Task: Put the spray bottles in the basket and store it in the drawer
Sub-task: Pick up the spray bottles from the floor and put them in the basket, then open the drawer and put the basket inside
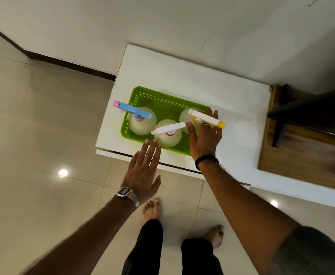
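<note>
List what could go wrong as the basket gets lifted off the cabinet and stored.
1. The three spray bottles stand upright and loose in the green basket; a tilt could topple them.
2. The blue sprayer head overhangs the basket's rim and could catch on the drawer.
3. The left hand isn't gripping yet, so a one-sided lift may tip.

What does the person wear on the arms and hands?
The left hand has a silver metal watch with a rectangular dark face on its wrist. The right hand has a black band on its wrist and a ring on one finger. A grey sleeve covers the right upper arm.
</note>
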